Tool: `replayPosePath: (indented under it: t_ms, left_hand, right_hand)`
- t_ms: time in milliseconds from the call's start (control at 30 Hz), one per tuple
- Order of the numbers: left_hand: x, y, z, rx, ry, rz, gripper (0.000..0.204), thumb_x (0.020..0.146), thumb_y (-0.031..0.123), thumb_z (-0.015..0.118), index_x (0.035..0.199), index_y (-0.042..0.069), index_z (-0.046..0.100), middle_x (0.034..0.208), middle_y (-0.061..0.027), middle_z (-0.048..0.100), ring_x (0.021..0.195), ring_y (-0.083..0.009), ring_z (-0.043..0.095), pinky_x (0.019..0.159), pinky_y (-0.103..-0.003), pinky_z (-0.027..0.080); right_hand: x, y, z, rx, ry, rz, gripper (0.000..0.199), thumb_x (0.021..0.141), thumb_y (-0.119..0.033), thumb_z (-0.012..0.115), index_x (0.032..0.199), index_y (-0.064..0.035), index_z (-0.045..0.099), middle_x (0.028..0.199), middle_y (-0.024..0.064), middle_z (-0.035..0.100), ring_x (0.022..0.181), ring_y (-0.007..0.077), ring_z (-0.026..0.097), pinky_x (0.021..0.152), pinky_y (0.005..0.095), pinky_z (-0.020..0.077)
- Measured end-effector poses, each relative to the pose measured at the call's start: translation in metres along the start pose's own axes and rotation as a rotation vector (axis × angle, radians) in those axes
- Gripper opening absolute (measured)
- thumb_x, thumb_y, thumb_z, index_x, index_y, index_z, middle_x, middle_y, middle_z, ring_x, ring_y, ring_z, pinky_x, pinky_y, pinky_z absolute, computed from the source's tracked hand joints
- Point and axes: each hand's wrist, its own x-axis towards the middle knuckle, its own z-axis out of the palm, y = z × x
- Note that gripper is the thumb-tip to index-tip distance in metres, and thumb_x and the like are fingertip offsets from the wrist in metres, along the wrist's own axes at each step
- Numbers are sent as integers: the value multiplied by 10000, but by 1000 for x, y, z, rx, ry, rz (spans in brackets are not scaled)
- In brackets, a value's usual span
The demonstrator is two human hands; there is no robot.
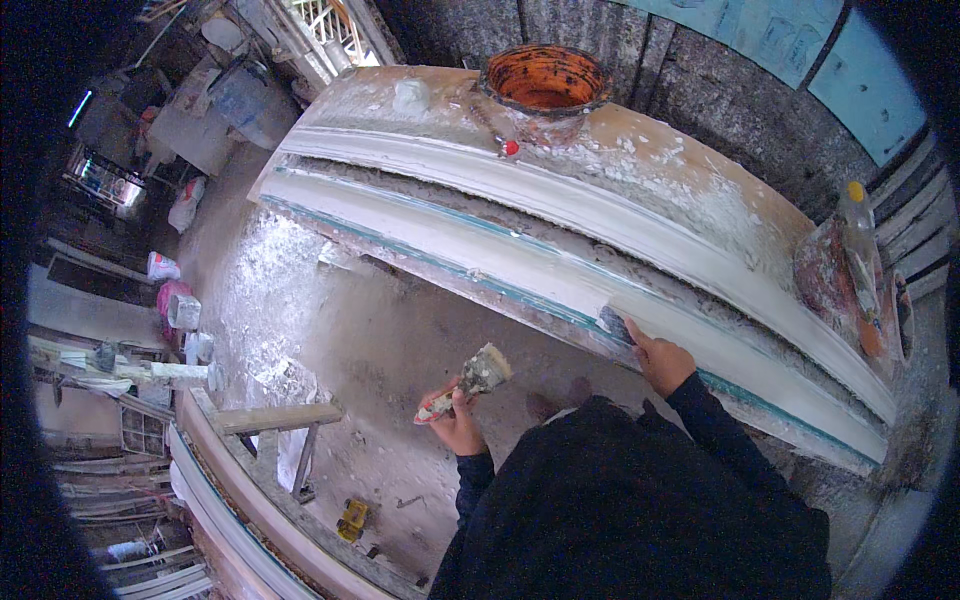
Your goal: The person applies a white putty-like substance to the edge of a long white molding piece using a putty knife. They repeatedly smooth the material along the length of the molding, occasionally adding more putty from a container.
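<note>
A wide, plaster-caked paintbrush (484,372) is gripped by its handle in my left hand (458,425), held over the floor with its bristles up and to the right. My right hand (664,362) grips a dark, flat scraper (614,323). Its blade meets the near edge of a long white molding strip (440,235) with blue-green lines, just left of my fingers. Behind this strip, across a rough grey gap, runs a second ribbed white strip (400,150) on the same bench.
An orange bucket (545,80) with a dark-smeared rim stands on the plaster-spattered bench top (690,175). A clear bottle with a yellow cap (857,215) is at the bench's right end. Lower left are a wooden trestle (280,418), another long molding (225,510) and a yellow toy-like object (352,519).
</note>
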Motion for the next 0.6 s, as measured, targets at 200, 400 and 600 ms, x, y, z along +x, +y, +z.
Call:
replayPosePath:
  t_ms: [200, 400, 600]
  left_hand:
    - [-6, -3, 2, -80, 44, -34, 327, 817, 139, 581, 1021, 62, 338, 997, -179, 552, 842, -235, 593, 620, -308, 544]
    - [1, 7, 14, -48, 2, -92, 308, 820, 131, 577, 1017, 52, 353, 1001, -187, 546, 852, -245, 590, 652, -323, 547]
    - [2, 8, 20, -50, 13, -55, 307, 821, 143, 580, 1011, 44, 360, 1016, -185, 533, 884, -246, 575, 668, -326, 546]
  right_hand:
    - [52, -49, 3, -105, 63, -61, 540, 868, -207, 392, 1349, -309, 168, 717, 182, 578, 614, 353, 581, 547, 452, 461]
    - [113, -102, -2, -86, 174, -254, 521, 864, -230, 412, 1325, -366, 213, 734, 176, 582, 661, 338, 590, 584, 445, 468]
    - [64, -42, -25, -14, 40, -245, 518, 850, -264, 460, 1315, -366, 255, 773, 156, 583, 694, 327, 582, 607, 424, 464]
